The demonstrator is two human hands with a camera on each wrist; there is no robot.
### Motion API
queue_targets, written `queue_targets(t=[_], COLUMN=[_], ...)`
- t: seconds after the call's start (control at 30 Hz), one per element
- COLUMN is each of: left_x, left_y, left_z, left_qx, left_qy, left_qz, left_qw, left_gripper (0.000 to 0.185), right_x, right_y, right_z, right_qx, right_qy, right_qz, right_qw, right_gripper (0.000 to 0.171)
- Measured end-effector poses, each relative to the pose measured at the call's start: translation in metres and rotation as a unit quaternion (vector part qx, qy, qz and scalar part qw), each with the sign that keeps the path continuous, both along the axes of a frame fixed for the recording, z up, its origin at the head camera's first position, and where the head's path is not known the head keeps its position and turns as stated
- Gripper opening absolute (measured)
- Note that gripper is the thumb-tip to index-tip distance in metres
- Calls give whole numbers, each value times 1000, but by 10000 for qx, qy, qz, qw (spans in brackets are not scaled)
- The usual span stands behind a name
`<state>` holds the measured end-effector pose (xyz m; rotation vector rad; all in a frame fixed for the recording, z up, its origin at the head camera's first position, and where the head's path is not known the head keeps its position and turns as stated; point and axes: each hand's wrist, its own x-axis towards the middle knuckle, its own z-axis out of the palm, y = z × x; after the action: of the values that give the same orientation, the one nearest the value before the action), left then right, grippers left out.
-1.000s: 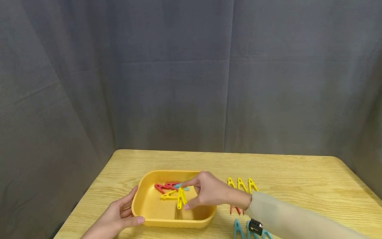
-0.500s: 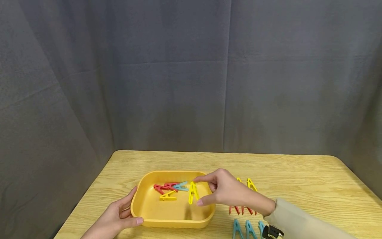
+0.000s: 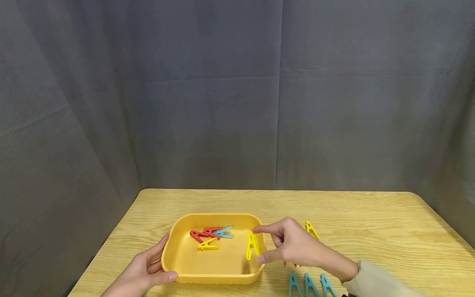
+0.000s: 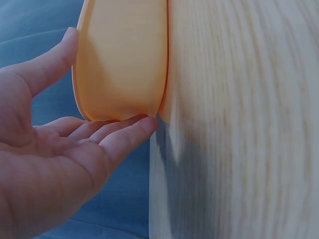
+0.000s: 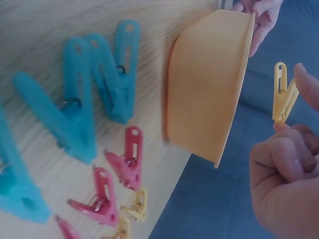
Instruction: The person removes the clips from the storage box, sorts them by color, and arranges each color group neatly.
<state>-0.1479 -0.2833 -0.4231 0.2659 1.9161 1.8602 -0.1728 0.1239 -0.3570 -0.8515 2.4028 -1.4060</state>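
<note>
Nearest the viewer, three blue clothespins [image 3: 308, 284] lie side by side on the wooden table [image 3: 352, 218], at the bottom right of the head view, just beside the sleeve [image 3: 375, 282] of the right arm.

To their left, the left hand [image 3: 142, 274] holds the near left corner of a shallow yellow tray [image 3: 193, 272] — thumb on the rim, fingers lying fairly straight along the outer wall, as the left wrist view shows.

Slightly farther off, the right hand [image 3: 293, 245] grasps a yellow clothespin [image 3: 252, 246] between thumb and forefinger, with the other fingers curled in. The clothespin hangs upright in the air over the tray's right edge, clear of the tray floor.

Behind that hand, red clothespins [image 5: 117, 184] rest on the table just right of the tray; the head view hides most of them, but the right wrist view shows them, with more yellow clothespins [image 5: 132, 214] at their far side.

Inside the tray, toward its back, four clothespins lie loose — a yellow one [image 3: 208, 245], two red ones [image 3: 202, 234] and a blue one [image 3: 224, 232], close together and partly overlapping.

Farther back, one yellow clothespin [image 3: 311, 229] lies on the table beyond the right hand. A grey cloth backdrop [image 3: 237, 95] hangs behind the table.
</note>
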Motion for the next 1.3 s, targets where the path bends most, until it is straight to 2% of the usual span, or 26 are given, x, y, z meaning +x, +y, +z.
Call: queue_targets(t=[0.1, 0.23, 0.4, 0.53, 0.83, 1.1, 1.3], left_x=[0, 1, 0, 0, -2, -3, -2], left_y=[0, 1, 1, -1, -2, -1, -2], left_z=[-1, -2, -1, -2, -5, -1, -4], left_qx=[5, 52, 41, -41, -14, -15, -3], left_qy=[16, 62, 54, 143, 45, -15, 173], left_qz=[-17, -82, -96, -97, -83, -18, -95], left_qw=[10000, 9999, 9999, 9998, 10000, 10000, 9998], left_gripper=[100, 101, 101, 99, 100, 102, 101], right_x=[3, 7, 12, 17, 22, 5, -13], right_y=[8, 21, 42, 62, 110, 151, 173], right_z=[-5, -10, -15, -20, -32, -33, -38], right_qx=[-78, -308, -391, -354, -232, 42, 264], right_qy=[6, -233, -287, -275, -737, -610, -892], right_qz=[-41, -97, -315, -550, -1168, -1514, -1503], right_qw=[10000, 9992, 9983, 9975, 9901, 9866, 9843], right_gripper=[60, 61, 58, 57, 65, 67, 69])
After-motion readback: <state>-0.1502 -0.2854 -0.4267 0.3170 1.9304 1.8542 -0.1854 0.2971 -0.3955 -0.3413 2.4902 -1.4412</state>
